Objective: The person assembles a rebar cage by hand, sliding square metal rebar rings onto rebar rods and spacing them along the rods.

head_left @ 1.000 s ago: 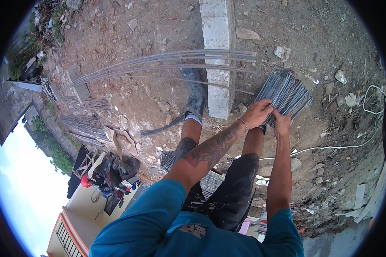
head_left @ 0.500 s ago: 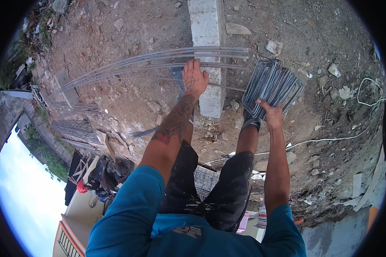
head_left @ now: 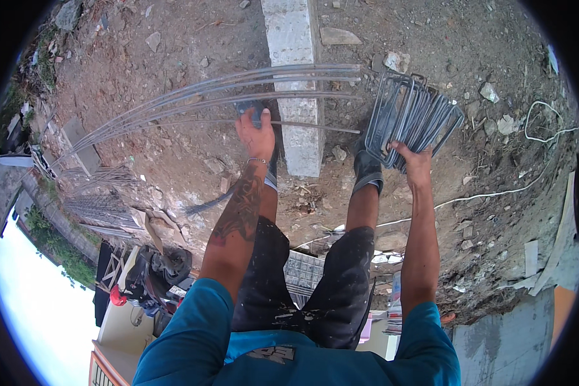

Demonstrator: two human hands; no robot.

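Note:
Several long steel bars (head_left: 199, 98) fan out from the left and lie across a pale concrete post (head_left: 300, 145). My left hand (head_left: 257, 135) is closed around the nearest steel bar (head_left: 315, 127), left of the post, thumb on top. That bar's free end points at a bundle of rectangular wire stirrups (head_left: 408, 119). Gripping the stirrups' near edge is my right hand (head_left: 415, 164), which holds them tilted above my right boot (head_left: 367, 170). The fingers under the bundle are partly hidden.
Thinner rods and mesh (head_left: 106, 209) lie on the ground at the left. A white cable (head_left: 476, 198) crosses the dirt on the right. Broken stones (head_left: 397, 62) and a flat slab piece (head_left: 340, 36) lie beyond the stirrups. A motorcycle (head_left: 164, 264) stands behind at the lower left.
My left hand has drawn back leftward off the spread of bars and now grips the nearest one. The stirrups stay in my right hand, shifted slightly; the whole view has moved a little.

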